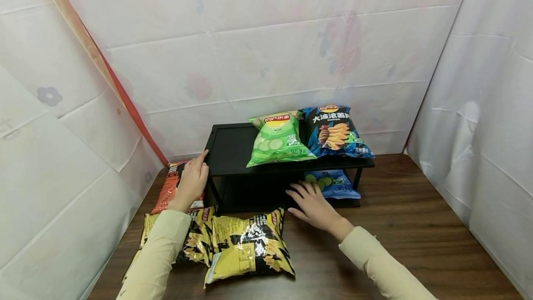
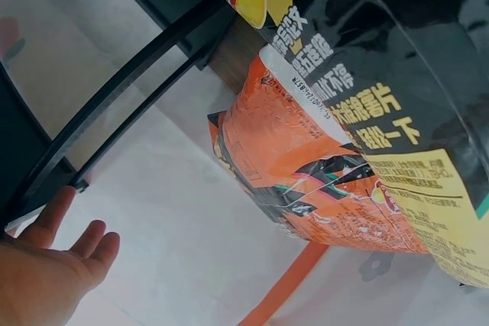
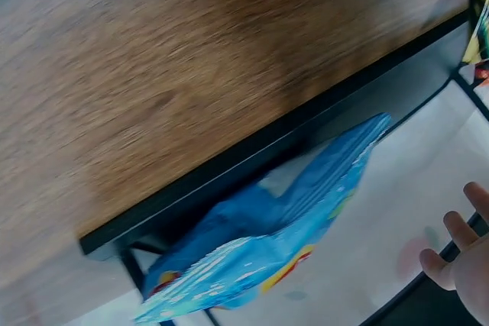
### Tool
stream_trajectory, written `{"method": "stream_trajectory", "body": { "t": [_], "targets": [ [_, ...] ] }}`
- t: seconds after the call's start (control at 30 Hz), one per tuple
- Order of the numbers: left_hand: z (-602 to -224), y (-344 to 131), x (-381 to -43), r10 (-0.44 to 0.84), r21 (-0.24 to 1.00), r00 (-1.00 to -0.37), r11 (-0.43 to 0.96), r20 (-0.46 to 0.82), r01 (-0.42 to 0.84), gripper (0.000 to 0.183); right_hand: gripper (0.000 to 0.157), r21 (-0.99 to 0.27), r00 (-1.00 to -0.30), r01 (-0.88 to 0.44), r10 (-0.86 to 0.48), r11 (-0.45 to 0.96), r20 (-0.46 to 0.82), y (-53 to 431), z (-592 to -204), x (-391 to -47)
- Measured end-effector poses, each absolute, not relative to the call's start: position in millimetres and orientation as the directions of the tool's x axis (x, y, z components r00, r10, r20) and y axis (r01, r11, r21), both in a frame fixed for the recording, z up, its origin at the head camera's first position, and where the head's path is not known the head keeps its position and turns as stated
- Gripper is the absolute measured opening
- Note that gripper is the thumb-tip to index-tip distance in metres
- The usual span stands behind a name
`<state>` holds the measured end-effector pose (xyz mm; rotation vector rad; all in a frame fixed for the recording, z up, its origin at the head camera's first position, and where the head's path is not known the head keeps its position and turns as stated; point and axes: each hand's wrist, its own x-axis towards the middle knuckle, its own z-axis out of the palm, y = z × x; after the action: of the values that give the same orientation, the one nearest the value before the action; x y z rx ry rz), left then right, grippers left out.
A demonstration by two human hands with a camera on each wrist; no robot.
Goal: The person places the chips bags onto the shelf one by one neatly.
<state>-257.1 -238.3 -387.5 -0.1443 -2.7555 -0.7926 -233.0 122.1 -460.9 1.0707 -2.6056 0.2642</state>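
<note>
My left hand (image 1: 192,182) reaches to the left end of a two-tier black rack (image 1: 231,145), fingertips right at the edge of its top shelf. In the left wrist view its fingers (image 2: 53,215) are spread loosely beside the rack's leg. Nothing is in my right hand (image 1: 313,205), which is held in front of the lower shelf with fingers apart. Just behind it, a blue chip bag (image 1: 339,186) lies on that lower shelf at the right end. On the top shelf, a green chip bag (image 1: 276,140) leans beside a black-and-blue chip bag (image 1: 335,131).
Yellow-and-black chip bags (image 1: 250,246) lie on the wooden table (image 1: 399,207) in front of the rack, towards the left. An orange-red chip bag (image 1: 168,189) sits left of the rack, partly behind my left hand. White printed cloth (image 1: 266,59) hangs behind and on both sides.
</note>
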Motion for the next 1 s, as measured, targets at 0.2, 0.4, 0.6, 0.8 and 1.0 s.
{"method": "stream_trajectory", "body": {
  "t": [0.2,0.4,0.6,0.8,1.0],
  "targets": [
    [-387,-238,-257,0.028,0.500,-0.956,0.847,0.292,0.178,0.050,0.048,-0.036,-0.616,-0.764,-0.712,0.645,0.337,106,-457,-223],
    [-388,-239,-257,0.029,0.484,-0.951,0.856,0.306,0.182,0.050,0.048,0.001,-0.559,-0.810,-0.773,0.586,0.300,90,-457,-212],
    [-389,-240,-257,0.027,0.468,-0.951,0.866,0.307,0.176,0.049,0.052,-0.032,-0.484,-0.869,-0.834,0.494,0.266,75,-459,-200],
    [-389,-240,-257,0.028,0.470,-0.951,0.865,0.309,0.178,0.050,0.056,-0.025,-0.428,-0.900,-0.874,0.434,0.229,64,-467,-192],
    [-390,-240,-257,0.027,0.473,-0.951,0.863,0.308,0.178,0.050,0.052,-0.105,-0.408,-0.913,-0.886,0.394,0.222,60,-470,-187]
  ]
}}
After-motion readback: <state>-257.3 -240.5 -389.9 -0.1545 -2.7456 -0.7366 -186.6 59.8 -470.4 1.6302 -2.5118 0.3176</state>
